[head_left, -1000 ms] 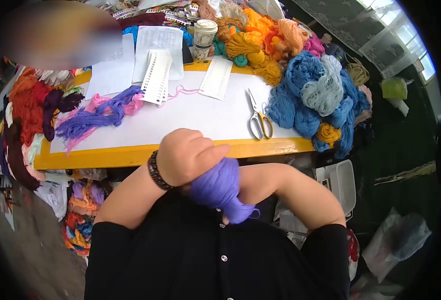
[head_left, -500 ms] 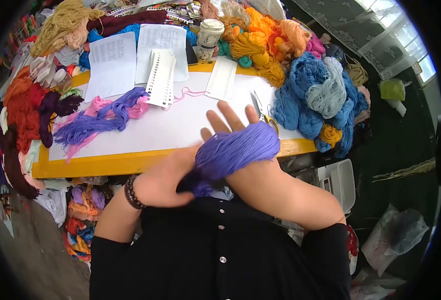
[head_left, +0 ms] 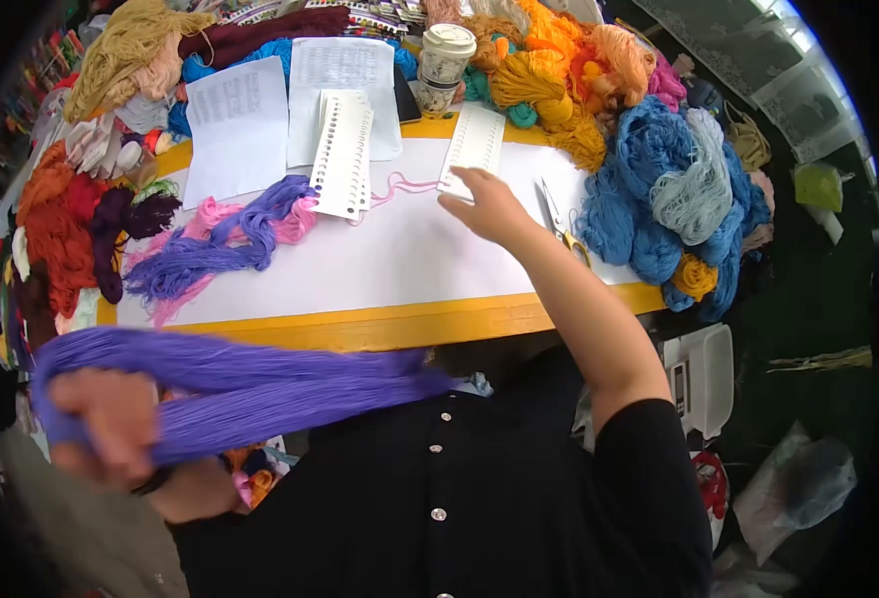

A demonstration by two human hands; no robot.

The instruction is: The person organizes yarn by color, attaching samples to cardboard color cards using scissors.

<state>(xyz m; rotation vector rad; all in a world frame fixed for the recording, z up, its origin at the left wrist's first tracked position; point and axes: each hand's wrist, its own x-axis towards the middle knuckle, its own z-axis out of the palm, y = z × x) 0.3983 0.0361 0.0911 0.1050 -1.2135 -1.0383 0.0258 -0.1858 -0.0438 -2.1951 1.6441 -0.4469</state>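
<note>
My left hand (head_left: 108,424), smeared by motion, is out at the lower left with a purple skein of thread (head_left: 270,389) looped around it. The skein stretches sideways across my front, its far end blurred near my shirt. Over the table, my right hand (head_left: 486,211) is empty, fingers apart, close to the lower edge of a white card with holes along its sides (head_left: 476,145). A pink thread (head_left: 399,184) runs from that card to another punched card (head_left: 342,154). Purple and pink skeins (head_left: 230,239) are attached at the second card and lie on the white tabletop.
Scissors (head_left: 556,219) lie right of my right hand. Blue skeins (head_left: 649,189) and orange skeins (head_left: 559,70) crowd the right and back; red skeins (head_left: 65,229) hang at the left. Printed sheets (head_left: 235,135) and a lidded cup (head_left: 443,65) stand at the back. The table has a yellow edge (head_left: 379,324).
The purple skein has passed off my right wrist and now stretches from my left hand, which has swung out left. My right hand has moved forward over the table.
</note>
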